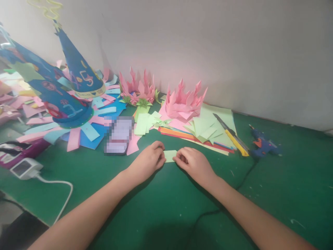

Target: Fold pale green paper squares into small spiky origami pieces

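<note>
A small piece of light green paper point(170, 156) lies at the middle of the green table, between my two hands. My left hand point(148, 158) pinches its left end, with fingers curled together. At the right end, the fingers of my right hand point(194, 161) close on the paper in the same way. Just beyond them are a pink folded-paper crown point(183, 106), loose light green paper pieces point(205, 127) and a stack of coloured sheets point(177, 134). A phone point(119, 135) with a blurred screen rests to the left of my left hand.
A yellow utility knife point(235, 140) and a blue glue gun point(265, 142) lie at the right, the gun's cord crossing the table. Blue cone hats point(78, 66), a second pink crown point(140, 88), and a white charger point(26, 169) with cable are at the left. A wall point(234, 52) stands behind.
</note>
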Demonstrator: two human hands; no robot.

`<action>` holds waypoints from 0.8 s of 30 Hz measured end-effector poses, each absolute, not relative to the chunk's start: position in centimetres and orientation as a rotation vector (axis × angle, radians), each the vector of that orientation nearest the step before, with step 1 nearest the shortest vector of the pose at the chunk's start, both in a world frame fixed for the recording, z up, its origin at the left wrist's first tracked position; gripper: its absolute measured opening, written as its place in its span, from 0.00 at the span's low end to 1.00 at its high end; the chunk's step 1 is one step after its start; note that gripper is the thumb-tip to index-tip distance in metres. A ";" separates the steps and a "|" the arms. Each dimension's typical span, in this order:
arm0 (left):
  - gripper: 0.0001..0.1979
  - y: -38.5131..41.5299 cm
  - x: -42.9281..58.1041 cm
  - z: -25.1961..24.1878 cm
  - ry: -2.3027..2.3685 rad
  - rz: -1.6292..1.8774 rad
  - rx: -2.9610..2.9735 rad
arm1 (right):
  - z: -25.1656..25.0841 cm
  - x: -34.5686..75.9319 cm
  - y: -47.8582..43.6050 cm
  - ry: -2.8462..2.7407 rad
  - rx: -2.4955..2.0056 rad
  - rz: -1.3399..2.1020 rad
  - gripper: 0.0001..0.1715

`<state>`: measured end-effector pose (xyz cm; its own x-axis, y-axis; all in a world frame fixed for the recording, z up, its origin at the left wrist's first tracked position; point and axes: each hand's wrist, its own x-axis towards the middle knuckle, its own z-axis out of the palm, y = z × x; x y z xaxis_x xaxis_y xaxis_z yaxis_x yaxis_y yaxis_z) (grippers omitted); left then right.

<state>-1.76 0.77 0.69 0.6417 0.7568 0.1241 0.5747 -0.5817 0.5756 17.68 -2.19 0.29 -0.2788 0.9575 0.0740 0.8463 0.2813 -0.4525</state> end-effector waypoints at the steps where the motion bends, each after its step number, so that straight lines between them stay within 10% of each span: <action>1: 0.05 0.8 -1.8 0.7 1.036 0.501 2.360 | 0.3 17.7 -2.2 -2.224 -1.640 0.472 0.11; 24: 0.05 0.9 -2.7 1.0 0.986 0.479 2.238 | 0.6 17.4 -2.2 -2.214 -1.681 0.504 0.11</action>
